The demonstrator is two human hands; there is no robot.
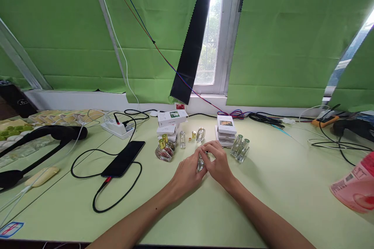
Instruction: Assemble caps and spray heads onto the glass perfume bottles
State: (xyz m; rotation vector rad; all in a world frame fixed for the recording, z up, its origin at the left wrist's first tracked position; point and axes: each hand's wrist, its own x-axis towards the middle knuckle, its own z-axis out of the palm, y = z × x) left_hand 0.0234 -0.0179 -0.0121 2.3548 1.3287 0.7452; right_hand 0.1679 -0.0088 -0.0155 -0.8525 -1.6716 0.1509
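My left hand (188, 169) is closed around a small clear glass bottle (200, 164) at the middle of the table. My right hand (218, 160) reaches in from the other side, its fingers closed over the bottle's top, which they hide. Just beyond my hands stand a round clear glass bottle (200, 135) and a slim clear bottle (182, 139), with a gold cap (193, 134) between them. To the left, rounded bottles with gold caps (164, 151) sit together. Slim bottles with green caps (240, 148) lean to the right of my right hand.
White boxes are stacked at left (172, 118) and right (226, 124) behind the bottles. Left of my hands lie a black phone (124, 159) on a cable and a white power strip (117, 127). A pink pouch (356, 186) stands far right; bundled cables (265, 120) run along the back.
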